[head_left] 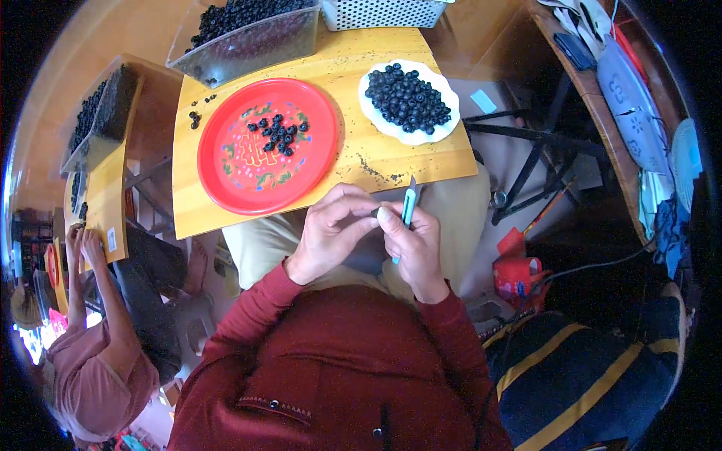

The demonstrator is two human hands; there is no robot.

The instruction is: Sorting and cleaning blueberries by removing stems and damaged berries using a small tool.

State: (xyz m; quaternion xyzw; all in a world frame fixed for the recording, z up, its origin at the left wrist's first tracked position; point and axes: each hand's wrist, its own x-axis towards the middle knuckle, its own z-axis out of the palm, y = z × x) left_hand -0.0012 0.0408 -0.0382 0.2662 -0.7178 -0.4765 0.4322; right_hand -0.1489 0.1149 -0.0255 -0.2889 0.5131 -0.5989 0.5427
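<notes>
My left hand (335, 225) is closed, its thumb and forefinger pinching a small black bead (375, 213) that the fingers partly hide. My right hand (414, 244) grips a light green craft knife (408, 207), its blade pointing up and away from me, while the right thumb tip meets the bead. Both hands are just off the near edge of the wooden table (353, 83). On the table, a red plate (218, 180) carries a loose cluster of black beads (282, 135). To its right, a white scalloped dish (368, 113) holds a heap of similar beads (410, 98).
A clear bin (256, 52) full of black pieces and a white perforated basket (383, 13) stand at the back. Dark crumbs (368, 167) dot the tabletop. At left, another person's hands (83, 244) work beside a second bin (98, 120). A cloth-strewn wooden surface (594, 98) is at right.
</notes>
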